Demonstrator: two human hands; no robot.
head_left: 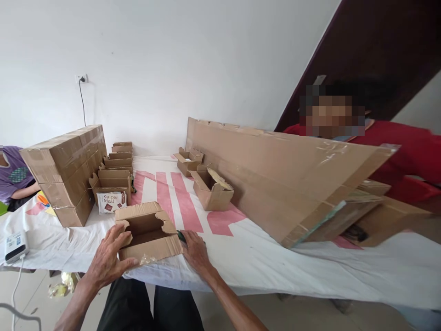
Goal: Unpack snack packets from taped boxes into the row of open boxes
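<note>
I can read only one thing here. It is a small packet (pixel 111 202) on the left side of the table, standing in front of a row of open brown boxes (pixel 115 172). The packet is white with dark red letters, and the words on it say "Super Meal". Below the words I see small brown squares, but they are pictures and not letters.

The cloth on the table (pixel 179 197) has big pink shapes that look like parts of huge letters, but I cannot tell what they spell.

The white thing (pixel 14 246) at the near left edge has small marks on top. They are too tiny for me to read.
</note>
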